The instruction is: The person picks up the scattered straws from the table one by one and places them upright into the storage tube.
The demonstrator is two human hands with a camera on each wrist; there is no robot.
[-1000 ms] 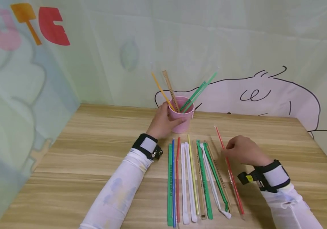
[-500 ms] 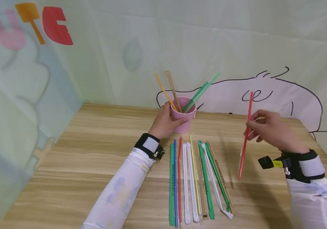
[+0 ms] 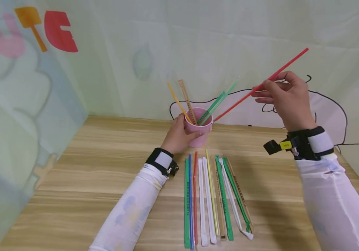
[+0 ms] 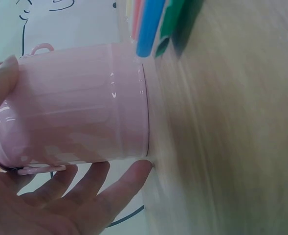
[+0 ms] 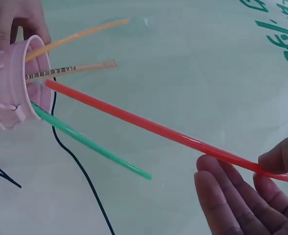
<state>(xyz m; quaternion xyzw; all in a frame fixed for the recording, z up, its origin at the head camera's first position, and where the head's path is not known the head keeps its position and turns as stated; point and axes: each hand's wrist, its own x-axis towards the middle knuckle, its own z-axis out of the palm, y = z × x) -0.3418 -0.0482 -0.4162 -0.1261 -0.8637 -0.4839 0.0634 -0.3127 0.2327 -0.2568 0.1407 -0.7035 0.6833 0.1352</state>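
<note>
My right hand [image 3: 289, 99] pinches a red drinking straw [image 3: 236, 104] between thumb and fingers, held aslant above the table. Its lower end overlaps the mouth of a small pink bucket [image 5: 7, 78] in the right wrist view. My left hand [image 3: 177, 136] grips the bucket's side, with the thumb across the front and the fingers round the far side. Standing in the bucket are an orange straw [image 3: 175, 96], a brown paper-wrapped straw [image 3: 184, 93] and green straws [image 3: 226, 94], which lean outward over the rim. The bucket's base [image 4: 134, 103] sits upright on the table.
In front of the bucket lies a row of several straws, among them a green wrapped one [image 3: 187, 205], a blue one [image 3: 191, 202], another red one [image 3: 195, 195] and white wrapped ones [image 3: 202, 202]. A printed cloth backdrop [image 3: 104, 69] hangs behind the wooden table [image 3: 104, 174].
My right hand has lifted the red straw off the table from the row's right side, raised it and tilted it toward the bucket. My left hand keeps its place on the bucket.
</note>
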